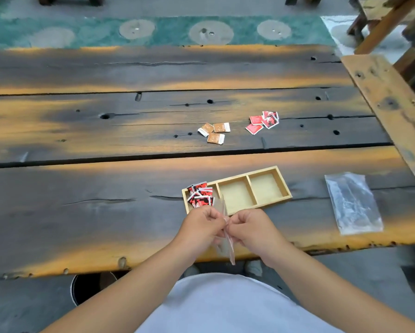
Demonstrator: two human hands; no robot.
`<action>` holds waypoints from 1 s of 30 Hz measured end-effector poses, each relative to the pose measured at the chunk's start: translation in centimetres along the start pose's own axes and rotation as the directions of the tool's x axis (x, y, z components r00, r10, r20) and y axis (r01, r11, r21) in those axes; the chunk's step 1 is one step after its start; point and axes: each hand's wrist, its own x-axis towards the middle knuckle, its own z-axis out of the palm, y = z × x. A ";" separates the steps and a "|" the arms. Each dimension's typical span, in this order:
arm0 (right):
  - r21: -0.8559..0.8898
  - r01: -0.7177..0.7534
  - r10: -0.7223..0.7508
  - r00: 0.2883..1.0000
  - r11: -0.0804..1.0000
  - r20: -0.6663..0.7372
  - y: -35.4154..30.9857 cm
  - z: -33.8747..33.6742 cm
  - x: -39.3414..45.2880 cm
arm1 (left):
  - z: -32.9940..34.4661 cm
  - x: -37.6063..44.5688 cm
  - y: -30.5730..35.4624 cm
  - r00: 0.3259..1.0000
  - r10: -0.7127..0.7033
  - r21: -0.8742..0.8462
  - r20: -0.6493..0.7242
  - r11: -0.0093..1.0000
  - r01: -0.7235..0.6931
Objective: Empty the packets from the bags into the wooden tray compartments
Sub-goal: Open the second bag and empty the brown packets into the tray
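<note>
A wooden tray point(283, 183) with three compartments lies near the table's front edge. Its left compartment holds several red, black and white packets point(200, 194); the middle and right ones are bare. Just in front of the tray, my left hand point(201, 224) and my right hand point(250, 227) both pinch a clear plastic bag point(228, 241), seen edge-on and hanging down between them. Another clear plastic bag point(353, 203) lies flat to the right of the tray. Further back, three brown packets point(214, 132) and several red packets point(264, 121) lie loose on the table.
The table is dark, scorched planks with gaps and knot holes point(104, 116). A wooden bench or beam point(391, 104) slants along the right side. A dark round bucket point(91, 289) stands under the table's front edge at the left.
</note>
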 end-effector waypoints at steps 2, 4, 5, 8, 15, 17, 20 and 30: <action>-0.001 0.008 -0.008 1.000 1.000 -0.020 0.7 -1.0 -0.1 | 1.4 0.3 0.3 1.000 -0.013 -0.001 0.009 1.000 0.013; 0.006 0.020 -0.020 0.999 1.000 -0.029 1.4 -2.0 0.1 | 2.5 0.6 0.6 0.999 -0.034 -0.002 0.010 0.999 0.034; 0.006 0.025 -0.025 0.999 1.000 -0.033 1.7 -2.4 0.2 | 3.0 0.7 0.7 0.999 -0.048 0.005 0.011 0.999 0.048; 0.012 0.036 -0.036 0.999 0.999 -0.034 2.2 -3.5 0.4 | 4.0 0.9 0.9 0.996 -0.086 0.024 0.029 0.996 0.086; 0.210 0.031 -0.044 0.997 0.977 0.060 2.4 -5.3 0.4 | 4.7 0.5 1.5 1.000 -0.005 0.051 0.005 0.999 0.005; 0.193 0.031 -0.044 0.997 0.981 0.064 2.6 -5.5 0.5 | 4.6 0.8 1.7 0.999 0.033 0.162 -0.013 0.986 -0.030; 0.145 0.048 -0.051 0.999 0.988 0.018 2.6 -5.7 0.8 | 4.6 1.5 1.9 0.998 0.059 0.347 0.030 0.936 -0.066; -0.262 0.175 -0.210 0.971 0.949 -0.112 1.3 -7.9 1.7 | 4.0 1.5 2.6 0.985 0.165 0.467 -0.058 0.876 -0.119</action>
